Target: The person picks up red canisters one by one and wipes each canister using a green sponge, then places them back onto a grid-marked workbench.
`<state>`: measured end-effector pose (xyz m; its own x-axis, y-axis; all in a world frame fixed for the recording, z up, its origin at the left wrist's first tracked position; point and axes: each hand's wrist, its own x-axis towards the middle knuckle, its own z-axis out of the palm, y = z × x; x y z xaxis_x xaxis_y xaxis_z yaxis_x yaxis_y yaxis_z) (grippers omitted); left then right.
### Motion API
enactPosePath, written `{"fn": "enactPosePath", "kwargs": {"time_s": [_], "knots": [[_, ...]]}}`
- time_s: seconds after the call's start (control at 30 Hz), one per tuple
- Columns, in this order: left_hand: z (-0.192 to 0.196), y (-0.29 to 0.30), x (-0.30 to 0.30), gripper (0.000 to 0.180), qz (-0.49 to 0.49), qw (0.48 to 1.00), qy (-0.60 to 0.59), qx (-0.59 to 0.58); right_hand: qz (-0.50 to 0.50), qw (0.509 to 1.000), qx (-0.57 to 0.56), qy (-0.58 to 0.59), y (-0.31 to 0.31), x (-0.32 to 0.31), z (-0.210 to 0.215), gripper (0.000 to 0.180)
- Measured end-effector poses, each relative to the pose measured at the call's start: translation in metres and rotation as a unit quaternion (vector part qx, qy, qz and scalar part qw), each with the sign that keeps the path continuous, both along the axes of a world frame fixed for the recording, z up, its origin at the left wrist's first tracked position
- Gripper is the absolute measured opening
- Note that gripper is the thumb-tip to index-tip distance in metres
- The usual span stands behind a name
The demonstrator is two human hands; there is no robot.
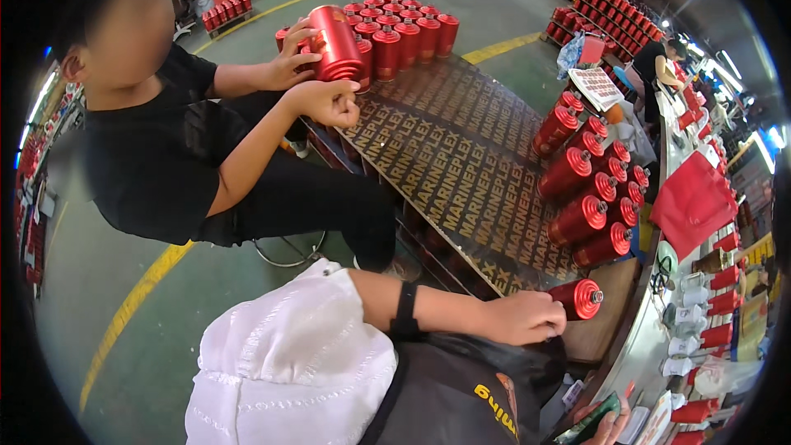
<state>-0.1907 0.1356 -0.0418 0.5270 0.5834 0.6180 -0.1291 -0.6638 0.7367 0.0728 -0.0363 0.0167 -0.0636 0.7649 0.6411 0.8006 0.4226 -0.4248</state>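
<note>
Only part of my right hand (611, 427) shows, at the bottom edge, with its fingers curled next to a dark green flat object (587, 422); the grip itself is cut off. My left hand is out of sight. Just in front of me a person in a white cap (288, 363) reaches an arm with a black wristband (404, 311) to a red ribbed canister (577, 298) lying at the near corner of a brown printed board (461, 156). A second person in black (165, 156) sits at the left, both hands on an upright red canister (334, 41).
More red canisters stand in rows at the board's far end (400, 29) and lie stacked along its right side (589, 189). A long workbench (651, 338) at the right carries a red cloth (692, 198) and small white parts. Another worker (659, 62) stands far back. The green floor has yellow lines (132, 305).
</note>
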Motion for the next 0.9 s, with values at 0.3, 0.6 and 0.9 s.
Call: {"fn": "enactPosePath", "kwargs": {"time_s": [0.3,0.6,0.9], "knots": [[-0.044,0.017,-0.076,0.012,0.046,0.936,-0.086,-0.337,-0.057,0.995,-0.080,0.007,0.013,-0.040,0.020,0.037],[-0.051,0.023,-0.123,0.017,0.086,0.874,-0.228,-0.422,0.006,1.000,0.025,0.007,0.024,-0.020,-0.028,0.045],[-0.017,0.027,-0.136,0.016,0.109,0.934,-0.153,-0.302,0.076,0.823,-0.228,0.515,0.033,-0.072,0.001,0.042]]}}
